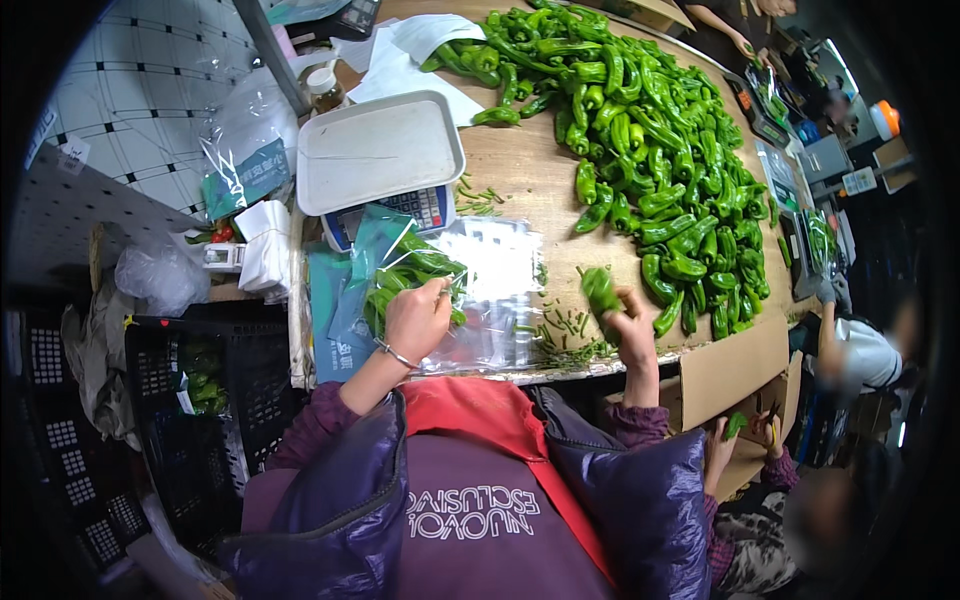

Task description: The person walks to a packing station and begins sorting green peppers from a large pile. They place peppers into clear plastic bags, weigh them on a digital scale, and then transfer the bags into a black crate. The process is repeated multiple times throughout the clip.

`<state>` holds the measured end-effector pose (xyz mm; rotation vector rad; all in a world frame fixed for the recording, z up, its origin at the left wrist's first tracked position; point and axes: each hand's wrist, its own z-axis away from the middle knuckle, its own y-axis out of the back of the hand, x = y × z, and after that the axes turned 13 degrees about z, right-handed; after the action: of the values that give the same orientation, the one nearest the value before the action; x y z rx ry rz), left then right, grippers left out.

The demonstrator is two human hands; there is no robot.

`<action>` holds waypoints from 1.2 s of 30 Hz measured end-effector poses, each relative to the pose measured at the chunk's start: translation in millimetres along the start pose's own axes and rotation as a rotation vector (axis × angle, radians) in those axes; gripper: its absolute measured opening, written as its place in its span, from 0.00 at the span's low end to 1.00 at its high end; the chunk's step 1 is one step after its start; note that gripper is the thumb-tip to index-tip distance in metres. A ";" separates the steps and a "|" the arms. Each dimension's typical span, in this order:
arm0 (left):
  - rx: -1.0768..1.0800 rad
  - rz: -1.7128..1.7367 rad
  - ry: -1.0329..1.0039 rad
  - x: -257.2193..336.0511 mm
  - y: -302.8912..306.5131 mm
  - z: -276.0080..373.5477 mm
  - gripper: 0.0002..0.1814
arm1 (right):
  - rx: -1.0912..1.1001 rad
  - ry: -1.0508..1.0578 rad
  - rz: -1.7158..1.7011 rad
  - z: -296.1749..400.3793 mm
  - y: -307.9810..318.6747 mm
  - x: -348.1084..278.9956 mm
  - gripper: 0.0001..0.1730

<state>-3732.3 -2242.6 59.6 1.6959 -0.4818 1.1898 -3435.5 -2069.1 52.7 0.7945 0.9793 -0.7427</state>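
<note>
My left hand (418, 319) is closed on the edge of a clear plastic bag (390, 262) with a teal print, which holds several green peppers. In my right hand (632, 324) is a green pepper (600, 291), slightly blurred, held above the wooden table. Between my hands lies a stack of clear plastic bags (491, 330). Beyond the filled bag stands a digital scale (431, 210) with a pale tray (381, 154) on top. A large heap of green peppers (660, 165) covers the table's right side.
Cut stems (562, 326) litter the table (525, 165). Black plastic crates (202, 450) stand at lower left, one with bagged peppers. A cardboard box (735, 375) is at right. A co-worker's hands (720, 450) hold a pepper and scissors beside it. Other people work at the far right.
</note>
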 end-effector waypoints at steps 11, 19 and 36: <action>0.066 0.282 -0.106 20.8 -13.6 3.2 0.06 | -0.846 -0.424 0.127 -8.1 -143.4 -34.7 0.19; -0.083 0.161 -0.206 29.5 -2.2 6.5 0.08 | -0.721 -0.547 -0.777 -31.6 -168.9 3.4 0.21; -0.009 0.155 -0.201 32.9 16.8 3.5 0.08 | -0.747 -0.322 -0.696 -52.3 -188.0 18.0 0.12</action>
<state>-3728.6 -2246.6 96.3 1.8055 -0.7518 1.1284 -3606.6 -2123.6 -25.8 -0.3378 1.1287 -0.9598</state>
